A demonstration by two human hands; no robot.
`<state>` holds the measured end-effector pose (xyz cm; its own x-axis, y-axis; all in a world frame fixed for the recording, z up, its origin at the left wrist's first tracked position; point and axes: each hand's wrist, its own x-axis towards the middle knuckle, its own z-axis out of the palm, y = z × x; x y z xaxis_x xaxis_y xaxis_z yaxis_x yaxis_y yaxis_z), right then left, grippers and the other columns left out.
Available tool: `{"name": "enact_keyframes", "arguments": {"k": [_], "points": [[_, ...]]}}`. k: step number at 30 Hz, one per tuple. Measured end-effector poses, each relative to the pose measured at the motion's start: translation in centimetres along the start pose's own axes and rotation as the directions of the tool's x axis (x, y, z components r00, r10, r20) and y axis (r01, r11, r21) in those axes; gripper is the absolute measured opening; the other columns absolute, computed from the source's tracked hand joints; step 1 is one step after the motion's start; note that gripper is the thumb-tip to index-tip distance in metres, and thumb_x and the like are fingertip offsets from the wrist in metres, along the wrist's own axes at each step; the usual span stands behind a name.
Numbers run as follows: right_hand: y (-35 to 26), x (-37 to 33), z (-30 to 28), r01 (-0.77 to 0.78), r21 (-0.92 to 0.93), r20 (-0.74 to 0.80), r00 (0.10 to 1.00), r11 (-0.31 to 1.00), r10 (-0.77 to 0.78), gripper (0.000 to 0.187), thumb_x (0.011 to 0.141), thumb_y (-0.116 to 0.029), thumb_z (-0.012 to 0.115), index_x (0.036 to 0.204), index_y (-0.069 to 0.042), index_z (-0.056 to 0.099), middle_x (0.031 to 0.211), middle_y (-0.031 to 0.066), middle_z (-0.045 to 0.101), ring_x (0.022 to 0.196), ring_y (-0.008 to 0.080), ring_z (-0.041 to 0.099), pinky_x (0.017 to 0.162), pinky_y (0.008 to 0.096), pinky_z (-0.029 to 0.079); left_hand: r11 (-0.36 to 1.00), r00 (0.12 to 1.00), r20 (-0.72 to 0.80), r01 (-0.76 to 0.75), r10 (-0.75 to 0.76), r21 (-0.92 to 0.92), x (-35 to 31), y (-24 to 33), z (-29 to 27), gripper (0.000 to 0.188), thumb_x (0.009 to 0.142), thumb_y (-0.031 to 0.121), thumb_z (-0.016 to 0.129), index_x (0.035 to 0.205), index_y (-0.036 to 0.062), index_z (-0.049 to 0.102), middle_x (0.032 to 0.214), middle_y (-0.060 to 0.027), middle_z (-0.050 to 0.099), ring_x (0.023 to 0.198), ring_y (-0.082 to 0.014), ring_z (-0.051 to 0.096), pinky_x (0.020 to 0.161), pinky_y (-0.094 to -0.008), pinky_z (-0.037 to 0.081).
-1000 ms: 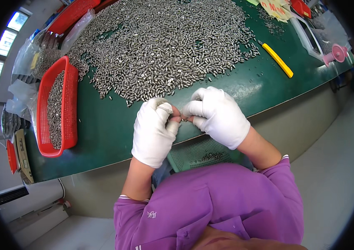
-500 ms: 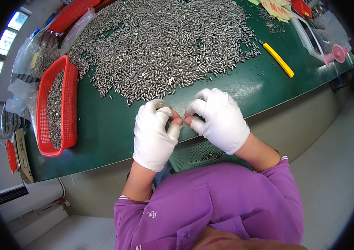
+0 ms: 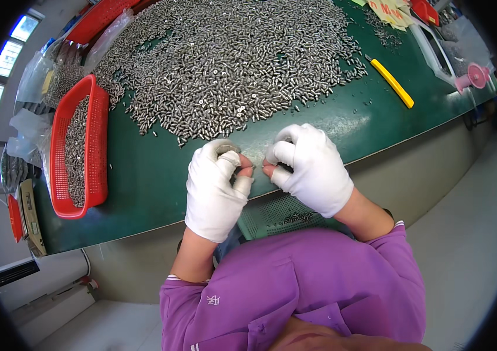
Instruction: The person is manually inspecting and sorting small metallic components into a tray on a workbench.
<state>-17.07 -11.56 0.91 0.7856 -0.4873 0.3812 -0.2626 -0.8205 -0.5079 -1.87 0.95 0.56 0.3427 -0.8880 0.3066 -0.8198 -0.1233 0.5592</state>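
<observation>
A: In the head view, what has just changed?

B: A gap. The fingertips of the left hand (image 3: pixel 218 192) and the right hand (image 3: pixel 315 171) met a second ago; now they stand slightly apart, just over the near edge of the bench (image 3: pixel 137 196).

A: Meaning what for the work?

B: Probably that the two hands no longer bear on one piece together. It looks like a pause within close fingertip handling.

A: And each grip?

B: Both are curled, thumb drawn towards the fingers. Whether either pinches something cannot be told; anything there is too small.

A: Where are the metal pieces (image 3: pixel 231 70)?

B: Heaped across the far side of the bench, beyond both hands. Similar ones fill the red basket (image 3: pixel 97 149) at the left, and darker-looking ones lie in the green basket (image 3: pixel 253 224) below the near edge.

A: How do they look?

B: Small, short and roughly cylindrical, silvery grey and shiny, lying every which way. A few show bright round ends.
</observation>
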Motion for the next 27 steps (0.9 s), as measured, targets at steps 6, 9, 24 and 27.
{"name": "enact_keyframes", "arguments": {"k": [6, 9, 24, 27], "points": [[-0.1, -0.4, -0.2, -0.025, 0.023, 0.014, 1.0, 0.999, 0.025, 0.01, 0.076, -0.018, 0.079, 0.08, -0.014, 0.07, 0.093, 0.0053, 0.064, 0.086, 0.0293, 0.062, 0.077, 0.042, 0.052, 1.0, 1.0, -0.015, -0.011, 0.012, 0.024, -0.2, 0.1, -0.2, 0.02, 0.073, 0.006, 0.079, 0.088, 0.0074, 0.066, 0.114, -0.0101, 0.063, 0.103, -0.0334, 0.059, 0.089, -0.0432, 0.049], [0.1, -0.6, -0.3, -0.029, 0.03, 0.007, 1.0, 0.999, 0.029, 0.011, 0.076, -0.017, 0.079, 0.081, -0.014, 0.07, 0.092, 0.0055, 0.065, 0.085, 0.0297, 0.062, 0.076, 0.0421, 0.052, 0.999, 1.0, -0.019, -0.014, 0.015, 0.031, -0.2, 0.1, -0.2, 0.02, 0.074, 0.006, 0.079, 0.088, 0.0072, 0.066, 0.112, -0.0098, 0.063, 0.102, -0.0331, 0.059, 0.088, -0.0433, 0.049], [0.5, -0.6, -0.2, 0.012, 0.054, -0.056, 0.998, 0.998, -0.009, 0.008, 0.079, -0.015, 0.075, 0.085, -0.015, 0.07, 0.089, 0.0041, 0.064, 0.082, 0.0288, 0.062, 0.075, 0.0413, 0.052, 0.999, 0.996, -0.074, 0.048, -0.047, 0.012, -0.1, 0.2, 0.3, 0.02, 0.072, 0.006, 0.082, 0.085, 0.0077, 0.068, 0.114, -0.009, 0.064, 0.103, -0.0313, 0.06, 0.09, -0.0425, 0.049], [0.6, -0.6, -0.2, 0.019, 0.053, -0.057, 0.998, 0.998, -0.016, 0.008, 0.079, -0.015, 0.075, 0.084, -0.015, 0.069, 0.089, 0.0039, 0.064, 0.082, 0.0284, 0.062, 0.075, 0.0411, 0.052, 0.999, 0.995, -0.083, 0.051, -0.05, 0.009, -0.5, 0.0, 0.1, 0.02, 0.071, 0.006, 0.083, 0.084, 0.0072, 0.068, 0.115, -0.009, 0.064, 0.105, -0.0311, 0.06, 0.091, -0.0423, 0.049]]}}
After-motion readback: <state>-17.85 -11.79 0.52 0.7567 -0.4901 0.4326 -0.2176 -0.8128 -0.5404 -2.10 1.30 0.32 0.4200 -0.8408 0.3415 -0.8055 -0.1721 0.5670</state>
